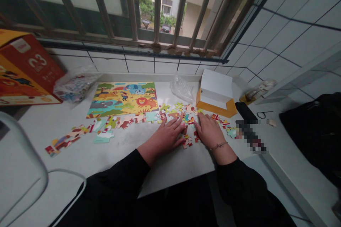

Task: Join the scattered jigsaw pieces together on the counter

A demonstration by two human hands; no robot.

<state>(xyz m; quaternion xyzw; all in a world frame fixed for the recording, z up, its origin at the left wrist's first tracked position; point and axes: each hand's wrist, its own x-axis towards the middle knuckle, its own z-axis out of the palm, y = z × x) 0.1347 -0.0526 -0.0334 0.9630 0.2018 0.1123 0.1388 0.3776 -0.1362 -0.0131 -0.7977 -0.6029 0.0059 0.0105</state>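
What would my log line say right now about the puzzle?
left hand: palm down by loose puzzle pieces | right hand: palm down, bracelet on wrist | animal picture: beyond

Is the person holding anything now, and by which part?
Nothing is gripped: the left hand and right hand rest flat among loose jigsaw pieces.

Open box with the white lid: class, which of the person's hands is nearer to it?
Right. The right hand lies just in front of the open box, not touching it; the left hand lies farther off, in front of the box and to its left.
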